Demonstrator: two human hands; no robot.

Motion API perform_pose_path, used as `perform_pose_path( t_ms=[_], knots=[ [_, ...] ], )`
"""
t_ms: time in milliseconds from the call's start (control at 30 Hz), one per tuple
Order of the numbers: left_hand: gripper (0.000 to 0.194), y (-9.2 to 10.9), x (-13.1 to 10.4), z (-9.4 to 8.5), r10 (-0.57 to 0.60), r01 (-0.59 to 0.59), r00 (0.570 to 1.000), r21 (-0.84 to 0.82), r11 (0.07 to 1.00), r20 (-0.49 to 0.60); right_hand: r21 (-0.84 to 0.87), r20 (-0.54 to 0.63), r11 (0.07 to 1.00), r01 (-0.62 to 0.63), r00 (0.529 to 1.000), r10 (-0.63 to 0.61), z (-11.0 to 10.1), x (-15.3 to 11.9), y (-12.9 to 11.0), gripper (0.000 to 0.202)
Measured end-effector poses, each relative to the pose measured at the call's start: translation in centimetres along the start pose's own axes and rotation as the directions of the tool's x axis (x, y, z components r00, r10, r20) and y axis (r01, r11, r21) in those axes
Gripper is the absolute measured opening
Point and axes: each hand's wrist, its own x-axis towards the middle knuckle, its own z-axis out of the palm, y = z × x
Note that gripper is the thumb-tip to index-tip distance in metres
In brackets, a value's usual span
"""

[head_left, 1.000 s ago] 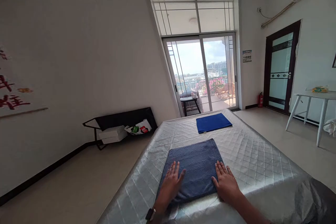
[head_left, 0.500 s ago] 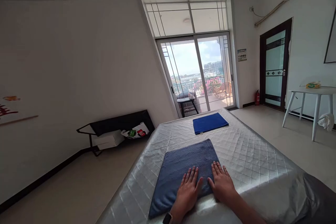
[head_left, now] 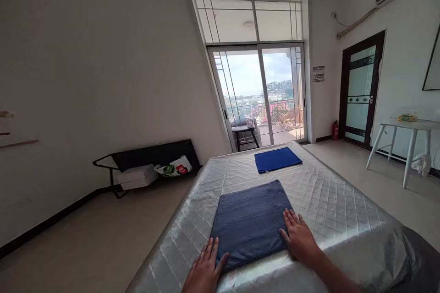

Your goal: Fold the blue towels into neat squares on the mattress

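Note:
A dark blue-grey cloth, towel-like in texture [head_left: 252,219], lies flat on a silver quilted bed cover [head_left: 330,206]. My left hand [head_left: 206,265] rests with fingers stretched out at the cloth's near left corner. At its right edge, my right hand [head_left: 299,236] lies flat, fingertips on the cloth and the palm over the edge. Neither hand grips anything. Farther back on the cover is a second, brighter blue folded cloth [head_left: 278,159], apart from both hands.
On the left by the wall stands a black rack [head_left: 151,158] holding a white stack [head_left: 135,177] and a printed bag [head_left: 174,168]. A white table [head_left: 421,124] stands at the right. Behind the bed are glass sliding doors [head_left: 259,96], with a stool [head_left: 244,130] in front of or beyond them.
My left hand has slid left from the cloth's middle to its near left corner. The cloth's left side, slanted before, now lies straighter. My right hand stays at the right edge.

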Motion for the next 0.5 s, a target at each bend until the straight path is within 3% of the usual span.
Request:
perform_pose_path(
  t_ms=[133,267,367,500],
  knots=[
    [0.061,0.3,-0.6,-4.8,-0.050,0.056,0.988,-0.039,0.998,0.144,0.019,-0.077,0.999,0.046,0.996,-0.045,-0.3,-0.3,0.0,0.060],
    [0.040,0.8,-1.4,-8.7,0.034,0.001,0.976,-0.161,0.987,0.216,0.001,-0.159,0.988,0.152,0.976,-0.150,-2.2,-1.2,-0.1,0.042],
    [0.025,1.5,-2.0,-10.1,0.071,-0.009,0.965,-0.237,0.971,0.252,0.032,-0.123,0.982,0.186,0.976,-0.181,-4.4,-2.2,0.3,0.027],
    [0.021,1.5,-2.2,-10.4,0.089,0.000,0.960,-0.318,0.948,0.267,0.082,-0.030,0.978,0.192,0.981,-0.190,-5.8,-2.9,1.7,0.019]
  ],
)
